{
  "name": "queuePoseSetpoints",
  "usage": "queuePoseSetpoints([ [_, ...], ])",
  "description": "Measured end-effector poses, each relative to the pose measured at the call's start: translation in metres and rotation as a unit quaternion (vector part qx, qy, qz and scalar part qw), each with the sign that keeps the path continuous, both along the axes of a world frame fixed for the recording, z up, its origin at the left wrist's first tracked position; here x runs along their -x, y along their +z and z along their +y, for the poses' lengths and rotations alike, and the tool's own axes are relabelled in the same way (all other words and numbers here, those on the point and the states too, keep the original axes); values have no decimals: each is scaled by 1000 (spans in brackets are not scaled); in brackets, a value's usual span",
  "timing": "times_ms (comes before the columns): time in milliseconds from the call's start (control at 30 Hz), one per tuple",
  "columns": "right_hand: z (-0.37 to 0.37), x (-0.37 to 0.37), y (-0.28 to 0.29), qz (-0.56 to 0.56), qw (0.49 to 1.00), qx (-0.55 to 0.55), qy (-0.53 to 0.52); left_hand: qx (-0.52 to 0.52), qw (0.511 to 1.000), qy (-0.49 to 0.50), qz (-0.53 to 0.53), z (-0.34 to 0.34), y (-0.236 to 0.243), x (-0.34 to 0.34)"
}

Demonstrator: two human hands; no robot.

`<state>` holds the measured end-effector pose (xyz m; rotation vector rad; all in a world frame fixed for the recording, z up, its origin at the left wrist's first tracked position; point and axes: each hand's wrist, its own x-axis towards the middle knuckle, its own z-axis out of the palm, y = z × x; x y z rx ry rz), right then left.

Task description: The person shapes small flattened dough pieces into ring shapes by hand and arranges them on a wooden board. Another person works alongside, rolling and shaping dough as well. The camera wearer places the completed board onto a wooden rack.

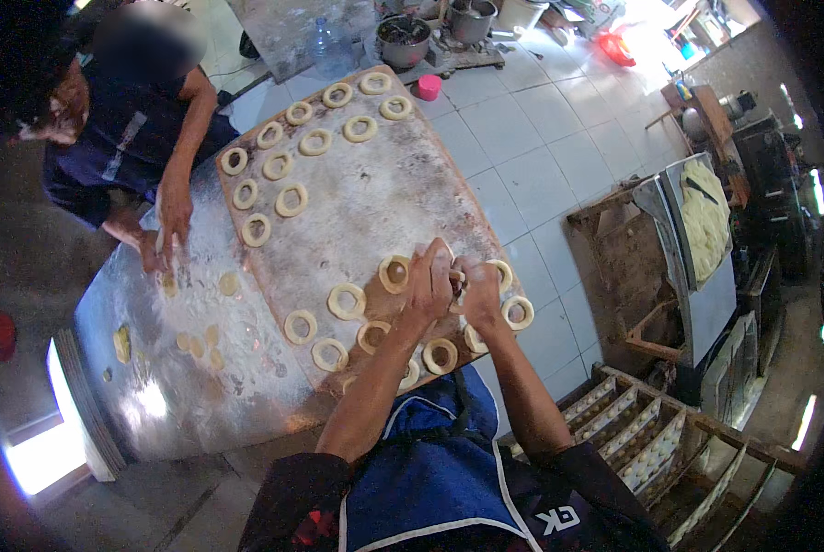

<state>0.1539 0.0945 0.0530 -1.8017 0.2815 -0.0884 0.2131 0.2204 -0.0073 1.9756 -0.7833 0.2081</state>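
Note:
My left hand [428,283] and my right hand [481,293] are close together above the near right part of the floured wooden board [384,202]. Their fingers are curled around a dough ring [457,296], mostly hidden behind them. Just left of my left hand lies another dough ring [394,274]. Beyond my right hand, near the board's right edge, a ring [518,313] rests flat. Several more pale rings, such as one [347,301] to the left, surround my forearms, and some are partly covered by them.
Across the metal table [246,396], a co-worker's hands [168,230] work at small dough pieces [211,345]. Several rings [315,142] line the board's far side. At right, a dough mass [706,225] lies on a stand; wooden racks [633,442] stand nearby. A pink cup [429,87] sits beyond the board.

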Motion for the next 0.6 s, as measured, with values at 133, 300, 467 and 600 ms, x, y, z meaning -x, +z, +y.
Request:
queuePoseSetpoints([
  [133, -44, -13, 15, -98, 990, -95, 36, 44, 976, 128, 169, -24, 22, -8],
  [300, -78, -29, 14, 89, 975, 203, -2, -162, 930, 185, 275, -60, 59, -41],
  [467, -94, -27, -9, 115, 943, 311, -31, -236, 951, 142, 138, -39, 66, -51],
  [600, -87, -34, -26, 42, 953, 301, -3, -246, 963, 35, 103, -35, 57, -50],
])
